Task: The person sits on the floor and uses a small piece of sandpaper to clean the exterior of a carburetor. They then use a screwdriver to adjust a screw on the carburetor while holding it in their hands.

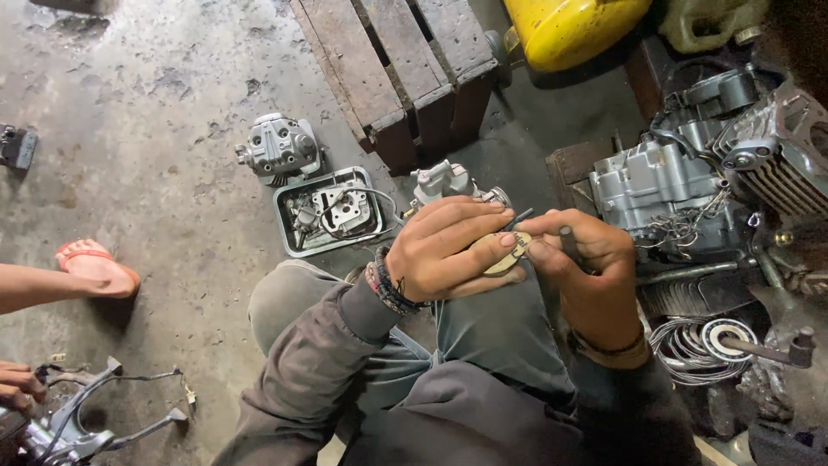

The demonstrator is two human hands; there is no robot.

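Below, seen from a head camera: two hands over grey-trousered knees, above a stained concrete floor (155, 173). Left hand (448, 250), with bead bracelets at the wrist, closed around a tan oval gasket (509, 257), thumb under it and fingers over its top. Right hand (582, 267) pinching the gasket's right edge, with a thin dark tool (520, 219) poking up between the fingertips. Gasket held just above the lap, touching both hands.

One metal tray (289, 220) on the floor just ahead of the knees, holding one cylinder-head piece (343, 210) and small loose parts, too jumbled to count. One valve cover (278, 147) behind the tray, apart from it. One carburettor (444, 181) just beyond the left hand. One engine block (664, 194) at right, with a chain draped on it. One wooden pallet (405, 69) at top, one yellow tank (573, 30) beside it. At far left, another person's sandalled foot (97, 267) and hand (19, 386).
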